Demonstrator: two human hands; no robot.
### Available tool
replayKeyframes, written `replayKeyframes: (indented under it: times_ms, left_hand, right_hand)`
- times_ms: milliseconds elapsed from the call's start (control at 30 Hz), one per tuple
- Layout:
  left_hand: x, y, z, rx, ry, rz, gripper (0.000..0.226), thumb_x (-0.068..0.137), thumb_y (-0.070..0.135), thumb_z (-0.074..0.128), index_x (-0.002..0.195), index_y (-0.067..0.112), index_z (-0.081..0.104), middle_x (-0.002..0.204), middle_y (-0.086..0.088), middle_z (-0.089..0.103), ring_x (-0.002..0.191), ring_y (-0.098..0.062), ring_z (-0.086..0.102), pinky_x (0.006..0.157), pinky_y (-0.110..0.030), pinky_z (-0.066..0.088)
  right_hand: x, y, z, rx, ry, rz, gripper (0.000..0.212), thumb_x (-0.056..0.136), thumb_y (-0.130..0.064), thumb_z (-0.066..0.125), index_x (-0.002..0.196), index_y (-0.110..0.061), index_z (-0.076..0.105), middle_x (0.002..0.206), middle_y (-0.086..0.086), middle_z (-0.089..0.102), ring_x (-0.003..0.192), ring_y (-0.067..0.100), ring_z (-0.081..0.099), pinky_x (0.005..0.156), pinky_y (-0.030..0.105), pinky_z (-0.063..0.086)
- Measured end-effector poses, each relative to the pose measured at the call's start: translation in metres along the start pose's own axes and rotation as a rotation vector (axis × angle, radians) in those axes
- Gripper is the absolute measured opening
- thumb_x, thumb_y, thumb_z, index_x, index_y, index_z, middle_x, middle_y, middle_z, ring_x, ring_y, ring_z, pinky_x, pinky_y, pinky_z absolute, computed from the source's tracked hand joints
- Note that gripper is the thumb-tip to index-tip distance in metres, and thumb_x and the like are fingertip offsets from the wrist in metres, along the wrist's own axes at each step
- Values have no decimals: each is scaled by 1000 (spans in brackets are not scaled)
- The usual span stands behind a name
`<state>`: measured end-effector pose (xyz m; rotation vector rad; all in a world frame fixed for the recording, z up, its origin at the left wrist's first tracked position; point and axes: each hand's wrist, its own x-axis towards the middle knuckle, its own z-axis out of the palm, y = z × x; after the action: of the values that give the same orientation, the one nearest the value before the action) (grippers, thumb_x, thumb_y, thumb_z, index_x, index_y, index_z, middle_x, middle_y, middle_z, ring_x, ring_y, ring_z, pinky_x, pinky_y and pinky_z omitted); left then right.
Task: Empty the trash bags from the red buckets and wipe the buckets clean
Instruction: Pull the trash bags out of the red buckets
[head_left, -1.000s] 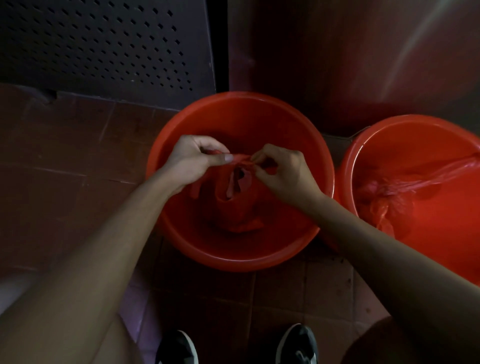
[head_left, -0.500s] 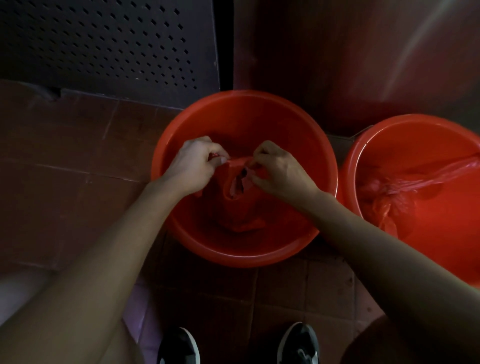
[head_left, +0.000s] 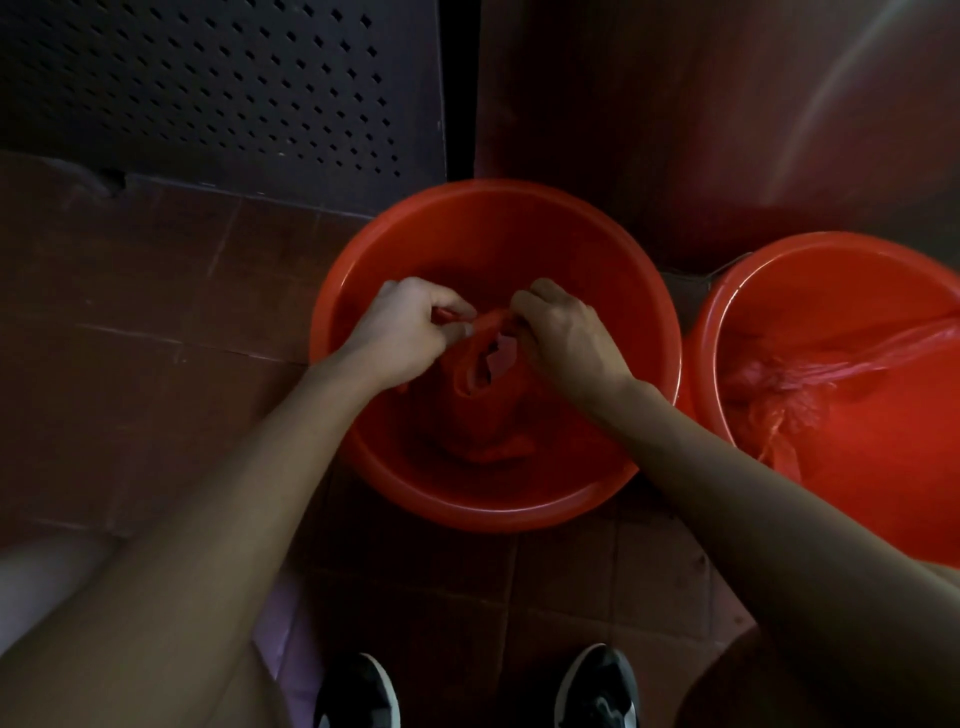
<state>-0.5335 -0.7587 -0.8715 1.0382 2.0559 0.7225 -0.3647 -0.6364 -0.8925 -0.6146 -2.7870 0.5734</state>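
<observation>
A round red bucket (head_left: 644, 291) stands on the floor in the middle. Inside it sits a red trash bag (head_left: 483, 410) with its mouth pulled up. My left hand (head_left: 402, 332) pinches the bag's left handle, fingers curled round it. My right hand (head_left: 563, 338) grips the right handle close beside it. Both hands are inside the bucket's rim, almost touching over the bag's mouth. A second red bucket (head_left: 727, 291) at the right edge holds a crumpled translucent red bag (head_left: 779, 389).
A dark perforated panel (head_left: 218, 88) and a dark wall (head_left: 675, 104) stand right behind the buckets. Brown floor tiles (head_left: 130, 338) stretch to the left. My two black shoes (head_left: 358, 691) stand just below the middle bucket.
Both hands have drawn the bag's handles closer together and lowered slightly into the bucket. The view has shifted a little; the buckets have not moved.
</observation>
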Motion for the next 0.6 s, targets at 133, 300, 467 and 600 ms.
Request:
replayKeyframes:
  times_ms: [133,300,467,600]
  left_hand:
    - [5,-1,0,17,56,17,14,94,30,74,99,43,77,114,10,72,109,-14,66,100,-44,56]
    - [9,-4,-8,75,144,4,12,95,26,74,97,36,80,102,15,75,104,-7,69,99,-39,56]
    - [3,-4,-6,378,267,-58,15,100,22,66,104,30,78,110,0,75,106,-25,69,90,-38,53]
    - [0,-3,0,493,129,-14,37,104,14,56,134,32,66,136,-6,65,123,-30,63,101,-44,52]
  right_hand:
    - [-1,2,-2,-17,-11,-12,12,95,-1,54,99,-12,58,87,4,62,66,26,62,56,45,54]
    - [-10,5,-11,-95,-95,-22,28,93,2,52,112,-14,65,90,4,67,73,25,66,61,44,56]
    - [-9,8,-13,-205,-295,137,24,98,1,46,100,-10,68,95,6,67,82,25,69,71,40,58]
    - [-5,4,-6,-178,-312,160,17,98,0,49,100,-10,63,100,8,62,83,26,66,69,37,56]
